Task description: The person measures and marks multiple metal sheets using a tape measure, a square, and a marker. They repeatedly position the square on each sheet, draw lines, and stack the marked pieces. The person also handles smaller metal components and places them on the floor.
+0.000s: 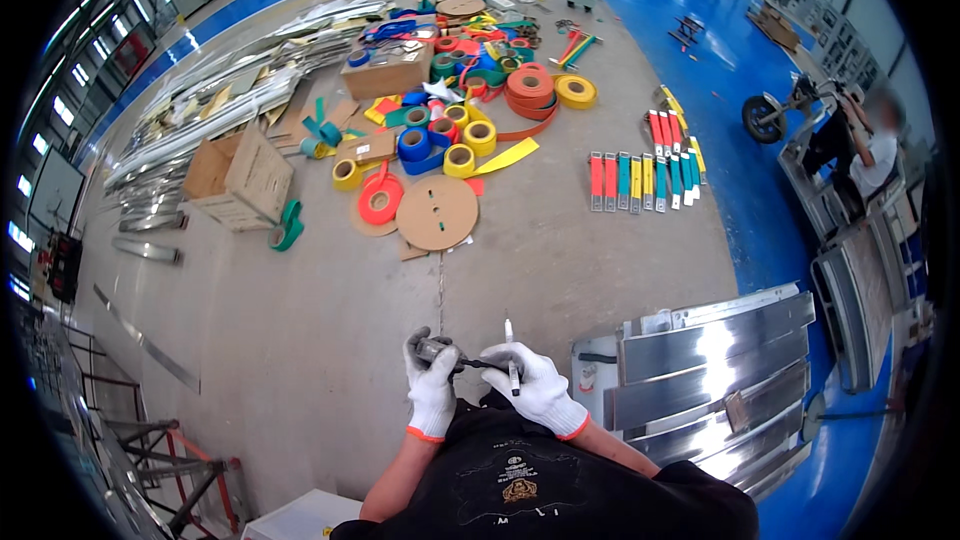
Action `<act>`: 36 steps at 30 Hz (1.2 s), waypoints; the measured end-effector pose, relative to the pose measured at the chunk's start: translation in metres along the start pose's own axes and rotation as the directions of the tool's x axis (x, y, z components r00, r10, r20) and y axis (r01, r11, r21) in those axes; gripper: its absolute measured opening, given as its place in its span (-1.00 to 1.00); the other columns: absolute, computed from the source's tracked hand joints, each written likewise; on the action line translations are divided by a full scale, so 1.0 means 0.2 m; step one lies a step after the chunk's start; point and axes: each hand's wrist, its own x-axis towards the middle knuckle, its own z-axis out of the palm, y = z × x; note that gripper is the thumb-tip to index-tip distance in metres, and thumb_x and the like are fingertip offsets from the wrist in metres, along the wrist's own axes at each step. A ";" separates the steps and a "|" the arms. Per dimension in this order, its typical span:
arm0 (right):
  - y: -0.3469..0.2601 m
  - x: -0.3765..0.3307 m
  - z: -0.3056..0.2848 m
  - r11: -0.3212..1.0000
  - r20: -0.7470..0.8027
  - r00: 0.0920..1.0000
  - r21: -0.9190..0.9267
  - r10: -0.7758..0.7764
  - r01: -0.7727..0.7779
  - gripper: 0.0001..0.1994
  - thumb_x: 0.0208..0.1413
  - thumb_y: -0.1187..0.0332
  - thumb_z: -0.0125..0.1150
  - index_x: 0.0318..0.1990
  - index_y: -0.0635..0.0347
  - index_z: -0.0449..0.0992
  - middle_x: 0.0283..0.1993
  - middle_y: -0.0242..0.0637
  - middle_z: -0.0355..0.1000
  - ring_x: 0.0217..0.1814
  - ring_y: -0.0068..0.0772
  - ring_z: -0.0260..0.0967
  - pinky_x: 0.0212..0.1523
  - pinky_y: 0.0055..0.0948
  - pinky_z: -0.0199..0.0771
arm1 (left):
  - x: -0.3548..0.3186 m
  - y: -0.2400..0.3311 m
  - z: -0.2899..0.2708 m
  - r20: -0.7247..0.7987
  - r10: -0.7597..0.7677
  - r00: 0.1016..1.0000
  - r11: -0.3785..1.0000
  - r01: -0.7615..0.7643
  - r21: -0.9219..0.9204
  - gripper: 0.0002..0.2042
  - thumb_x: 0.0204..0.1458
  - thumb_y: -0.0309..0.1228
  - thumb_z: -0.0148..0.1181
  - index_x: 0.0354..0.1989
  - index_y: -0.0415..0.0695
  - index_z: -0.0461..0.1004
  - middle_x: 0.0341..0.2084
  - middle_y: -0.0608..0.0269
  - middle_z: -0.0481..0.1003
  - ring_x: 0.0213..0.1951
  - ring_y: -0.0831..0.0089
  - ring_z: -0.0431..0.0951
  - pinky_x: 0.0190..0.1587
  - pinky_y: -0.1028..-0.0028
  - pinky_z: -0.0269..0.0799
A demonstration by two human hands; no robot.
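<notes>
Both my hands wear white knitted gloves with orange cuffs and are held close together before my chest. My left hand is closed round a dark grey, rounded object whose kind I cannot make out. A thin black piece stretches from near it toward my right fingers. My right hand is closed, with a slim white marker pen held across its fingers, one end pointing away from me. The right fingertips also seem to pinch the end of the black piece, though the glove partly hides this.
Stacked flat metal bars lie at right. Ahead are coloured tape rolls, a round cardboard disc, an open wooden box and long metal strips. Short coloured bars lie in rows. Another person sits far right.
</notes>
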 end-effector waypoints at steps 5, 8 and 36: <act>0.03 0.32 -0.28 0.982 -0.053 0.983 0.076 0.178 -0.174 -0.78 0.36 0.40 0.24 0.08 0.24 0.55 -0.16 -0.15 0.66 -0.11 -0.51 0.63 -0.07 -0.44 0.59 | 0.44 -0.05 0.28 0.026 -0.105 0.994 0.990 0.107 -0.095 -0.37 0.10 -0.54 0.37 0.33 -0.07 0.21 -0.06 0.11 0.48 -0.16 0.32 0.58 -0.08 0.26 0.60; 0.14 0.53 -0.42 0.944 -0.166 0.953 0.257 0.254 -0.207 -0.76 0.36 0.39 0.23 0.11 0.21 0.55 -0.22 -0.24 0.65 -0.27 -0.54 0.56 -0.19 -0.47 0.58 | 0.75 -0.12 0.43 0.047 -0.120 0.992 0.986 0.125 -0.106 -0.40 0.13 -0.56 0.32 0.33 -0.06 0.22 -0.02 0.08 0.47 -0.13 0.31 0.58 -0.04 0.22 0.60; 0.92 3.70 -2.98 0.947 -0.576 0.769 0.300 0.277 -0.116 -0.74 0.41 0.41 0.16 0.17 0.28 0.48 -0.14 -0.15 0.65 -0.13 -0.41 0.66 -0.09 -0.45 0.66 | 3.91 -0.68 3.36 0.439 -0.190 0.878 0.980 0.139 0.145 -0.26 -0.15 -0.62 0.45 0.27 -0.18 0.24 0.06 0.13 0.42 0.04 0.29 0.51 0.08 0.24 0.54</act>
